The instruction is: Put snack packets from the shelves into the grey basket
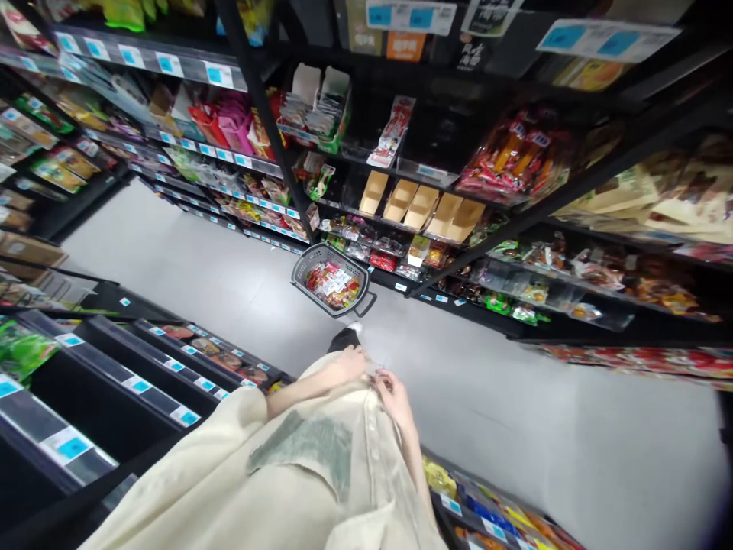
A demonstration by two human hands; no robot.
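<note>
My left hand (348, 362) is held at the waist in front of the cream shirt (298, 496), its fingers curled in. Close beside it, my right hand (392, 391) is also closed, thumb and fingers drawn together near the shirt's lower edge. Whatever the fingers grip, if anything, is too small or hidden to name. On the floor beyond my hands stands a grey shopping basket (298, 276) holding several red and white snack packets (334, 283). Its handle (366, 304) leans out to the right side.
Ahead runs a tall black shelf with packaged snacks, tan boxes (422, 206) and red sausage packs (518, 156). Black shelving with blue price tags (137, 384) borders the left behind me. More packets (475, 500) lie on a low shelf at lower right. Grey floor (486, 397) lies between.
</note>
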